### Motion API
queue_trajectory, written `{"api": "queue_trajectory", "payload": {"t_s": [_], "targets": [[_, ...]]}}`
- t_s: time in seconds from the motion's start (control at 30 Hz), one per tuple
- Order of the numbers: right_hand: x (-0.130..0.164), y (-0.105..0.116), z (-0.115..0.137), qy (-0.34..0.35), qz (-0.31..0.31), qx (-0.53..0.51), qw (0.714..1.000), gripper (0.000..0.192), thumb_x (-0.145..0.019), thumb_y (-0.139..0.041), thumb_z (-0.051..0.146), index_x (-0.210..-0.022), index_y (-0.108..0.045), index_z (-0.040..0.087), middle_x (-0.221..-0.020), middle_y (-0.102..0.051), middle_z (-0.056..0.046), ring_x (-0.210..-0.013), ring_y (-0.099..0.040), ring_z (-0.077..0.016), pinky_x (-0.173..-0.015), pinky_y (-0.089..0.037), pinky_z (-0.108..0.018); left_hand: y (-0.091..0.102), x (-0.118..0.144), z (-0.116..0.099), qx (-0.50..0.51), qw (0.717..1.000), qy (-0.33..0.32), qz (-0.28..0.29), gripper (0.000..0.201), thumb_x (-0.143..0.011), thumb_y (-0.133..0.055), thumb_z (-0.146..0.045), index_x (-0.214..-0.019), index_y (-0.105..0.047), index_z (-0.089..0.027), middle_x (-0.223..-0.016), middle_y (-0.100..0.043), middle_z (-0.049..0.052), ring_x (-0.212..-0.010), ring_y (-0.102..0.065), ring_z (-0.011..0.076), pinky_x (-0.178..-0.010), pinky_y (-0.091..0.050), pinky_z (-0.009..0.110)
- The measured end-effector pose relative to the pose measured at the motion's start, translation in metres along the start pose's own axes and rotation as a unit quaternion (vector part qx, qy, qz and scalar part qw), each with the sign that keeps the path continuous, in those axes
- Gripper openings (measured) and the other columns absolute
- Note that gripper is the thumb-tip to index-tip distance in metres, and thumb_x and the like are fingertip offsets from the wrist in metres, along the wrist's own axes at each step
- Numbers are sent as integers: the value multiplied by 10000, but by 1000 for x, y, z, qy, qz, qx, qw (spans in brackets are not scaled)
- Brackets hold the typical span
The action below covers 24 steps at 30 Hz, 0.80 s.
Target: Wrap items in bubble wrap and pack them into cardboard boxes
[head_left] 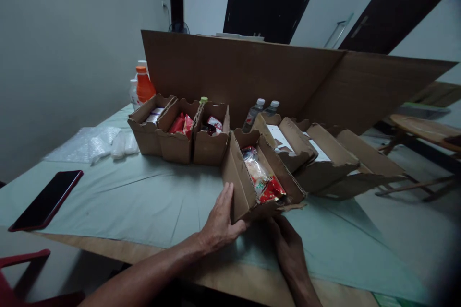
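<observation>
An open-topped cardboard box (240, 191) stands tilted in front of me, holding red and clear plastic packets (264, 177). My left hand (220, 223) grips its left side, fingers up along the wall and thumb by the lower front corner. Beneath the front edge, my right hand (288, 247) holds the box from below; its fingertips are partly hidden. Right beside it, another box (306, 163) with white card inside leans among similar tilted boxes. Behind to the left is a box with a red-labelled packet (215, 124).
A box of red packets (182, 123) and one with a pale packet (154, 115) stand at left. Behind them are an orange bottle (144, 87) and a tall cardboard panel (230, 64). Clear bottles (254, 114), bubble wrap (84, 144) and a phone (46, 200) share the cloth-covered table (151, 201).
</observation>
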State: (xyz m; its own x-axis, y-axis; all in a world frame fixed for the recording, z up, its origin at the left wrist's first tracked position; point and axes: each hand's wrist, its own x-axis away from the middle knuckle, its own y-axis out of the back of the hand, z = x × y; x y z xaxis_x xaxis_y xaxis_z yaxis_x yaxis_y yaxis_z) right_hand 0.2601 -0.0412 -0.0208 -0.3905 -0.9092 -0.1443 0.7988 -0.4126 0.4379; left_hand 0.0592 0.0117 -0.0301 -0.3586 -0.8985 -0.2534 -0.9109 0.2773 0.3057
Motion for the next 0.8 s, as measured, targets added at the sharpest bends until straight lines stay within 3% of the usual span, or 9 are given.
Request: {"api": "queue_trajectory", "payload": {"t_s": [0.2,0.3,0.4,0.53,0.8], "targets": [[-12,-9,-10,13,-45,32,998,415,-806,-592,547,-924,-739,177,-899,-772,-102,-830,-701,-261,-758,-558,-361,17,-30,9,-14,999,5,-46,747,-806,-644,-271,-1506,-408,-166,-1551,-455,142,-1437,-426,298,-1204,-346,475],[-9,-13,-14,32,-54,33,997,365,-805,-595,509,-906,-736,188,-908,-762,-100,-836,-696,-249,-765,-559,-351,30,-49,6,-110,992,41,-47,596,-850,-601,-245,-1435,-505,-184,-1403,-616,108,-1253,-601,243,-1049,-491,392],[-5,-14,-16,49,-55,34,997,329,-814,-593,480,-890,-740,195,-933,-753,-102,-870,-694,-245,-752,-563,-340,40,-67,1,-195,977,81,-38,422,-892,-595,-272,-1305,-626,-191,-1236,-721,87,-1037,-689,222,-902,-521,327],[-4,-14,-17,63,-59,35,996,316,-842,-575,453,-917,-743,196,-992,-749,-116,-914,-699,-243,-727,-572,-329,44,-89,-6,-272,953,128,-34,252,-930,-590,-342,-1106,-727,-224,-1049,-779,90,-949,-709,254,-831,-490,325],[-4,-16,-18,77,-63,41,994,297,-865,-560,435,-892,-741,201,-985,-747,-113,-915,-702,-233,-712,-580,-315,37,-115,-11,-355,919,168,-30,242,-958,-550,-338,-1048,-729,-202,-1003,-776,142,-978,-714,299,-780,-470,326]]}}
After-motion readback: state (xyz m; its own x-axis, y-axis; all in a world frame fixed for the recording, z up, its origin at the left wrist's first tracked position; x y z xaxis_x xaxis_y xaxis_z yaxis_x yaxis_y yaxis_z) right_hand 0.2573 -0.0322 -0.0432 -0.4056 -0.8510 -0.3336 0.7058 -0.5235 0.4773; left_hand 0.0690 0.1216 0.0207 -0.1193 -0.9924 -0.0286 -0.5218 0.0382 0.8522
